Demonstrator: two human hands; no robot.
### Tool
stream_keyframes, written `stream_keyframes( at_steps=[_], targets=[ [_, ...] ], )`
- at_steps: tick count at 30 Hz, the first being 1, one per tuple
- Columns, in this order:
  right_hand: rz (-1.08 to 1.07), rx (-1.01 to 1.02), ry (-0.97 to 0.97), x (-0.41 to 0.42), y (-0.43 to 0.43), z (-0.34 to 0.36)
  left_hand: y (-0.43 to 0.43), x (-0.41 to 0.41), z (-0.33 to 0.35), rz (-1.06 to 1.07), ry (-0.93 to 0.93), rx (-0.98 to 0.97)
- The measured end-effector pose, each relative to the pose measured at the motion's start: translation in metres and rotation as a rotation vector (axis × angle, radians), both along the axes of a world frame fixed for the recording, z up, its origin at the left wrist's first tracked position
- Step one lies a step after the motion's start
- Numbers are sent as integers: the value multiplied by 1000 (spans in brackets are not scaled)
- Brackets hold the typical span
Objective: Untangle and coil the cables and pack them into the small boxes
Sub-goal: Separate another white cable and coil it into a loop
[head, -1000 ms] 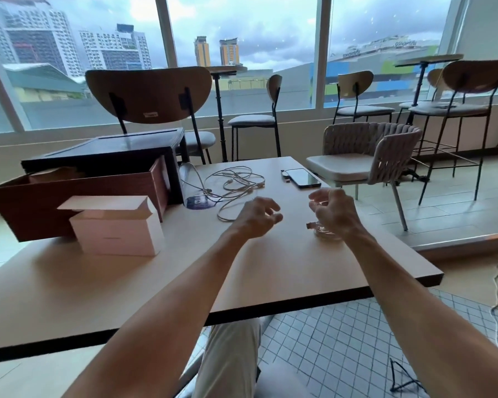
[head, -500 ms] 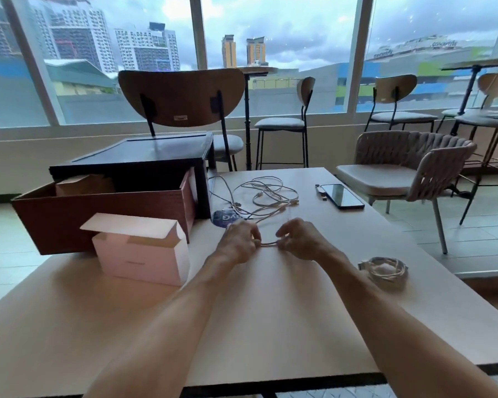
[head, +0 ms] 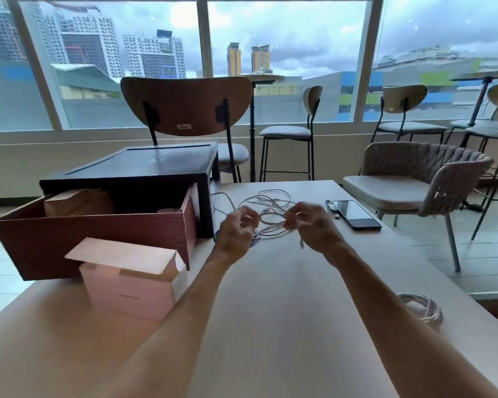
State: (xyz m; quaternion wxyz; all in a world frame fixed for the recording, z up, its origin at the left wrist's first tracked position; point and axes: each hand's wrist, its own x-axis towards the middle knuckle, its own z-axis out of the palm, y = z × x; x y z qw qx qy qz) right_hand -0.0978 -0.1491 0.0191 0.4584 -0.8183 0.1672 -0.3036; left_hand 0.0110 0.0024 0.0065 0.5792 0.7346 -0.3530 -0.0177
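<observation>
A tangle of white cables lies on the far middle of the wooden table. My left hand and my right hand are raised over its near side, each pinching strands of the tangle with curled fingers. One cable end hangs down below my right hand. A coiled white cable lies near the table's right edge. A small pink box with its lid flap open stands at the left, close to my left forearm.
A large brown box holding paper-wrapped items sits behind the pink box, with a dark case behind it. A black phone lies right of the tangle. Chairs stand beyond the table and at the right.
My right hand left the coiled cable at the table's right edge. Both hands reached forward to the tangle, took hold of its strands and have lifted and spread them apart.
</observation>
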Motion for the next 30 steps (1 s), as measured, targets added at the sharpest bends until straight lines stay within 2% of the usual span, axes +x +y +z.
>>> stream_keyframes(
  at_steps=[7,10,13,16,18,23,26,28,30],
  targets=[
    [87,-214,171,-11,6,-27,13,-2,-25,105,-275,356],
    [125,-310,226,-20,17,-29,20,-11,-26,100,-282,529],
    [86,-339,184,-39,22,-20,21,-25,-23,58,-259,609],
    [16,-358,165,-69,18,0,18,-51,-14,-40,-315,586],
    [-45,-340,266,-94,5,8,13,-73,-9,-145,-320,522],
    [-265,-232,569,-171,-26,14,-12,-136,-9,-420,-169,438],
    [-341,-215,728,-209,-29,5,-31,-174,-15,-473,13,422],
    [-371,-110,713,-219,-30,-7,-45,-189,-21,-447,67,391],
    [-365,-10,612,-222,-30,-16,-53,-199,-27,-409,111,352]
  ],
)
